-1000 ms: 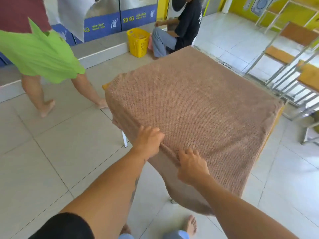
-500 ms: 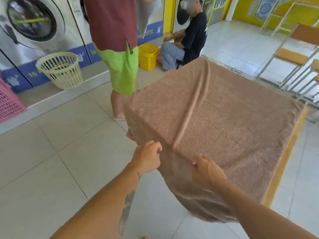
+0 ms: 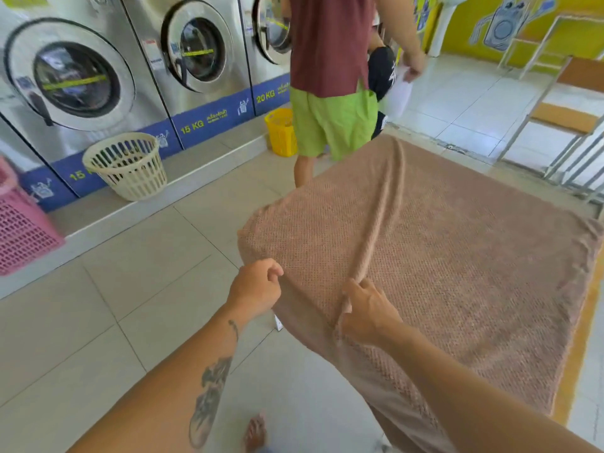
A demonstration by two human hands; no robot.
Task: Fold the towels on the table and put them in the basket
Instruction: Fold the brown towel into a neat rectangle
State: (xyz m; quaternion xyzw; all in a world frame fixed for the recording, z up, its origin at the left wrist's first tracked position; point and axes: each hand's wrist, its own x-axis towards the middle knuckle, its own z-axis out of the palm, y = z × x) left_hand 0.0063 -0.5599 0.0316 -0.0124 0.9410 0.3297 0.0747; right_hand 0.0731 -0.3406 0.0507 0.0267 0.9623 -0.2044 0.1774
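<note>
The brown towel point(image 3: 441, 256) lies spread over the worktop point(image 3: 578, 348), its near edge hanging off. Both hands grip it, the left hand point(image 3: 256, 287) at the near-left edge and the right hand point(image 3: 367, 313) pinching up a ridge (probably to pull the cloth into a fold). On the left, the cream basket point(image 3: 130, 181) shows nothing inside; I cannot see into the yellow basket point(image 3: 281, 135).

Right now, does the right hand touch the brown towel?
Touching. The head view shows the right hand pinching the raised ridge of the brown towel.
</note>
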